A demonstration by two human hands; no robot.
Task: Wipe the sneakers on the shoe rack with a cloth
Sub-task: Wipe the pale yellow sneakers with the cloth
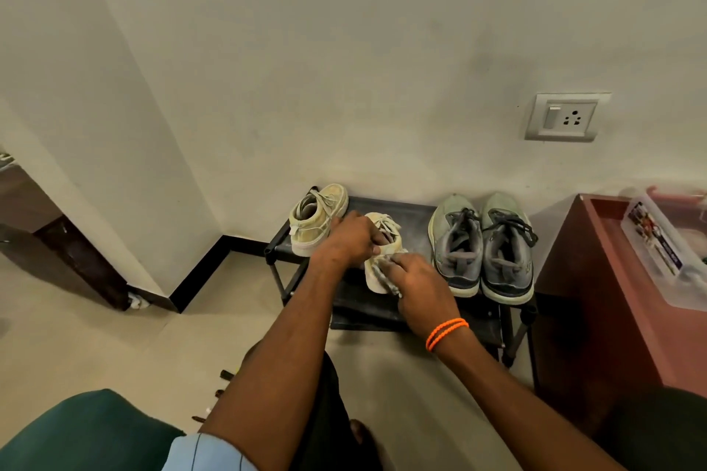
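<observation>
Four sneakers stood on the shoe rack [417, 208]: a cream pair at the left and a grey pair [483, 247] at the right. The nearer cream sneaker [383, 231] sat near the rack's front edge, so a hard stroke could probably have pushed it off; a slack hold would have been the likely cause. The left hand [350, 239] gripped that sneaker at its collar, fingers curled over the opening. The right hand [417, 273] held the cloth [382, 268], fingers bent around it, and pressed it against the sneaker's heel side. The other cream sneaker [317, 218] stood apart, untouched.
</observation>
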